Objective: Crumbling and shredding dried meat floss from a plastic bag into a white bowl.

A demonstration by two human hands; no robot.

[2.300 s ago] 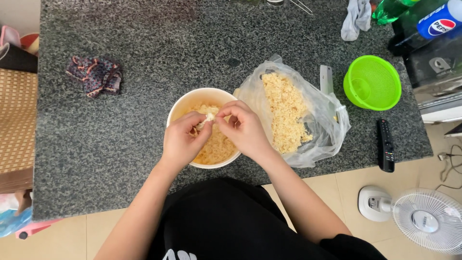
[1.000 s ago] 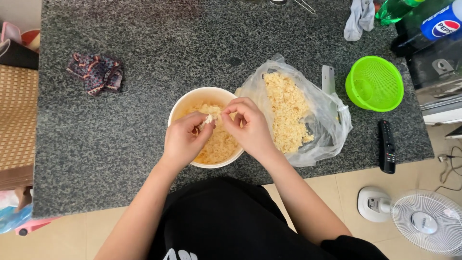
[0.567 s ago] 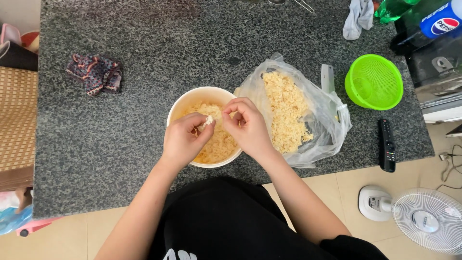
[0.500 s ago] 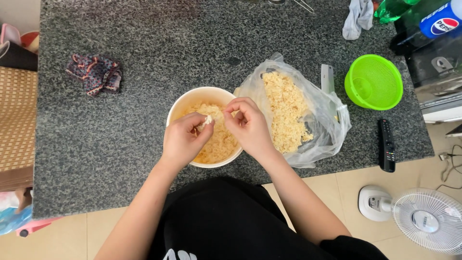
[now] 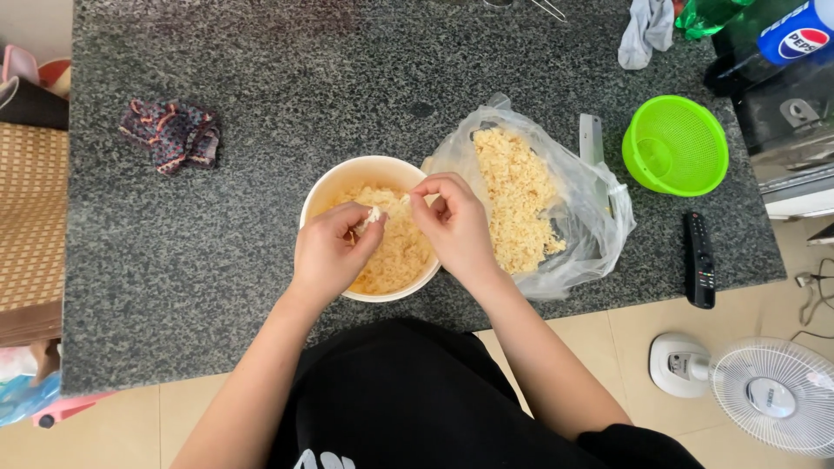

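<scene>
Both hands meet over the cream bowl [image 5: 343, 178]: left hand [image 5: 330, 252] and right hand [image 5: 456, 227], each grip pinched on pale garlic cloves [image 5: 373, 214], so scraps fall inside.

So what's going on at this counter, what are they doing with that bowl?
A person stands at a speckled granite counter with both hands over a cream bowl of pale yellow crumbly bits. The left hand pinches a small whitish piece at its fingertips, and the right hand is pinched just beside it. A clear plastic bag holding more of the same bits lies open to the right, touching the bowl. A green colander sits further right.
</scene>
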